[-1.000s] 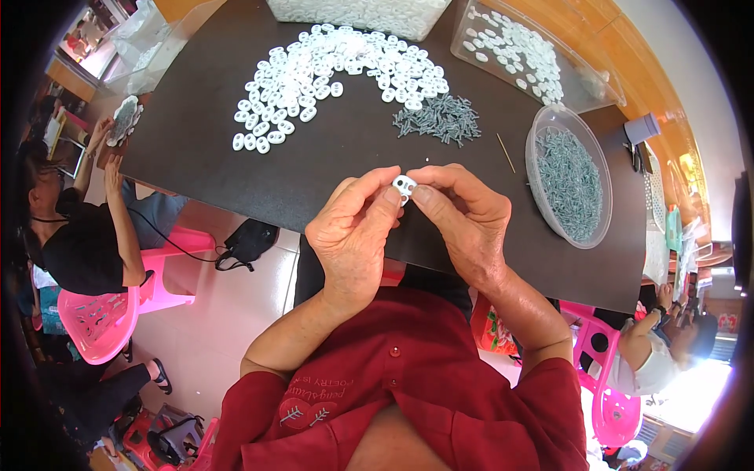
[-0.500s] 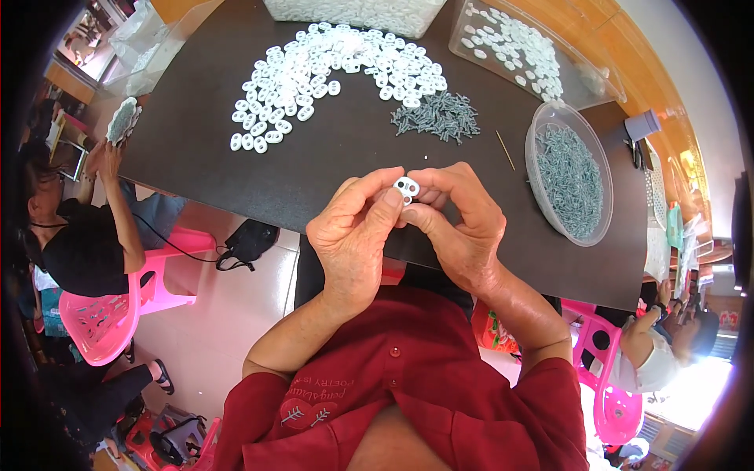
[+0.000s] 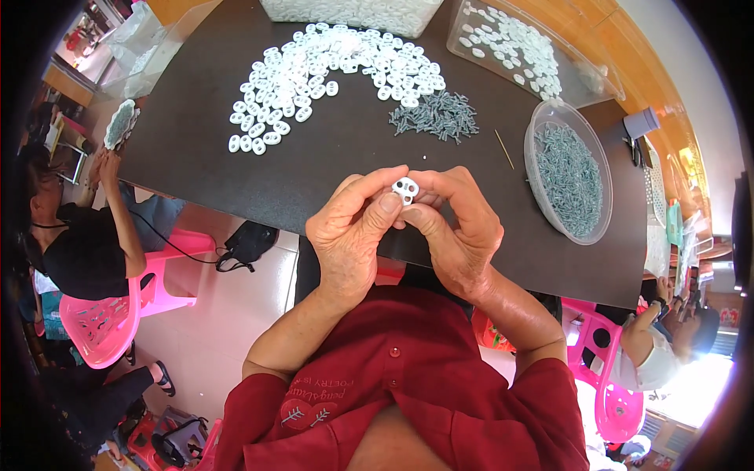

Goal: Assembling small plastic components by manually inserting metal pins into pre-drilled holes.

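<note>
Small white plastic pieces [image 3: 404, 186] with dark round holes are pinched between my two hands, above the near edge of the table. They look like two pieces, one partly behind the other, though my fingertips cover much of them. My left hand [image 3: 349, 235] is closed, its thumb and forefinger on the left side of the pieces. From the other side my right hand [image 3: 463, 231] grips them, thumb below and forefinger above. Beyond my hands lies an arc of similar oval two-holed pieces [image 3: 294, 86], with a pile of small grey screw-like parts [image 3: 436, 116] at its right end.
A round clear tub [image 3: 534, 184] of grey parts stands right on the dark table [image 3: 236, 177]. Clear bins [image 3: 353, 17] [image 3: 609, 94] of white pieces are at the back. A thin stick [image 3: 505, 149] lies near the tub. People sit at left and right on pink chairs [image 3: 98, 330].
My hands stay almost in place, shifting very slightly, with the white pieces still pinched between them. The person at left has drawn their hands a little away from the tray of grey parts.
</note>
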A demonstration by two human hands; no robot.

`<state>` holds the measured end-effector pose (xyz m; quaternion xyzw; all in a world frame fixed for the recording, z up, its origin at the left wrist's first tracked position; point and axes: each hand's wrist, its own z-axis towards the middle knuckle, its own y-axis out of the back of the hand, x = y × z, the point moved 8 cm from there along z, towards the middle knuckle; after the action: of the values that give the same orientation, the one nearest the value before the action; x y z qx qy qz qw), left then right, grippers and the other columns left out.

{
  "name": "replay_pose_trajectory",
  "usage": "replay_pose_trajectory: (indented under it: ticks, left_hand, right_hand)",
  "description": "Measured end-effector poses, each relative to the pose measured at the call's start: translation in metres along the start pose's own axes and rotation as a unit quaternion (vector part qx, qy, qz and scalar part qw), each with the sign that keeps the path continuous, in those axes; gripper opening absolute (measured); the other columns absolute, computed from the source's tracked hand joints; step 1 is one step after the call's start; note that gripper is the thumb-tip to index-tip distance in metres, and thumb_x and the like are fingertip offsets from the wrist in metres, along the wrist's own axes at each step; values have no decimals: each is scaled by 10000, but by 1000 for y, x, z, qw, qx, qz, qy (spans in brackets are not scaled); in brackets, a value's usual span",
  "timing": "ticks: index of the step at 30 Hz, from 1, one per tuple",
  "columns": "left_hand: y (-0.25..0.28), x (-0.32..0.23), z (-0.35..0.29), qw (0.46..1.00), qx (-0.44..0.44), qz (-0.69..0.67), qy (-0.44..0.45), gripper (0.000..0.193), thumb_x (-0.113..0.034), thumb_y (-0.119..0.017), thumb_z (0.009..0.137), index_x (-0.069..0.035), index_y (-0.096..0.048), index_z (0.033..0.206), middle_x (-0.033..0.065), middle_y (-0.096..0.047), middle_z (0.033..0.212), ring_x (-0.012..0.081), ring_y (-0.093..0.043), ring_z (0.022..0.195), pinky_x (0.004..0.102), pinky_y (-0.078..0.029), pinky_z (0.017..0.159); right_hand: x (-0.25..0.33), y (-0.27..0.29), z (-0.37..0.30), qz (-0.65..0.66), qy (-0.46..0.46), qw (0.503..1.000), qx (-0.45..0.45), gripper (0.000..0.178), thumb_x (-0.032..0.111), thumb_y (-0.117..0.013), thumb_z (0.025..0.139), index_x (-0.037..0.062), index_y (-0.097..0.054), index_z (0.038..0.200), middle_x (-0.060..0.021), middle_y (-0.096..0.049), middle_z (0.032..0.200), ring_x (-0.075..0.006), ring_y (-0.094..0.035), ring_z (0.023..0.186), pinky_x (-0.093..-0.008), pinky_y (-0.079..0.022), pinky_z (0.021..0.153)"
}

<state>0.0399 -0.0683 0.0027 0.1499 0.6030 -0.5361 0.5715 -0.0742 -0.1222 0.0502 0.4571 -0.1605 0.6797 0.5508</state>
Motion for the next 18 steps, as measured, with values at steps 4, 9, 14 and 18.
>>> replay_pose_trajectory:
  ticks: [4, 9, 14, 18]
  left_hand:
    - [1, -6, -2, 999, -11, 37, -36, 205, -10, -611, 873, 33, -642, 1071, 46, -569, 875, 84, -526, 702, 202, -457, 620]
    - [3, 0, -6, 999, -39, 11, 6, 197, -46, -611, 884, 54, -630, 1053, 61, -620, 928, 103, -565, 807, 229, -469, 728]
    - [1, -2, -8, 999, -37, -20, -2, 198, -35, -597, 895, 31, -632, 1077, 43, -597, 947, 73, -551, 801, 199, -478, 715]
    - [1, -5, -10, 999, -43, -24, -4, 195, -40, -597, 896, 33, -633, 1073, 39, -595, 943, 72, -551, 798, 197, -477, 708]
  right_hand:
    - [4, -3, -5, -35, 62, 997, 25, 265, -92, -644, 772, -28, -618, 1028, -58, -577, 845, -88, -538, 684, -220, -442, 613]
    - [2, -7, -6, -38, 48, 998, 33, 300, -89, -650, 770, -32, -600, 1061, -67, -570, 860, -107, -549, 689, -225, -450, 615]
    - [5, -7, -6, -21, 50, 998, 32, 325, -83, -660, 767, -32, -583, 1078, -71, -558, 876, -111, -558, 692, -224, -457, 613]
    - [4, -6, -7, -20, 36, 999, 13, 280, -62, -676, 763, -30, -600, 1031, -69, -571, 851, -114, -550, 704, -224, -456, 606]
